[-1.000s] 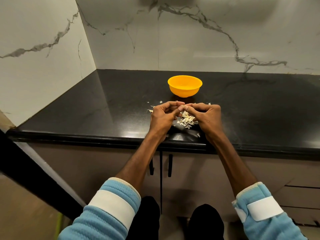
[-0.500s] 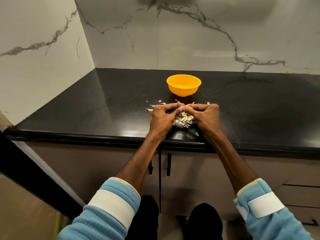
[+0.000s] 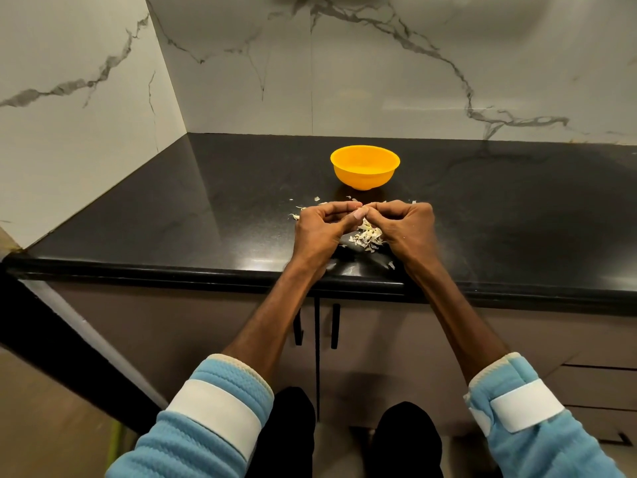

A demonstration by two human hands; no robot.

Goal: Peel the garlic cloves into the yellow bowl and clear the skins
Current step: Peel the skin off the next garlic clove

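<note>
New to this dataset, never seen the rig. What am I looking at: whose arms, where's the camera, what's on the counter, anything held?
No robot: a person works bare-handed, and the one camera sits on their head, looking forward and down. On the black counter are a yellow bowl and, nearer, a pile of garlic skins with loose bits around it. The left hand and right hand meet above the pile, fingers curled, pinching something small between them, probably a garlic clove; it is hidden.

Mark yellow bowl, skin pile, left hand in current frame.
yellow bowl [image 3: 365,177]: head view, outer front wall.
skin pile [image 3: 367,236]: head view, middle of heap.
left hand [image 3: 319,229]: head view, back of hand.
</note>
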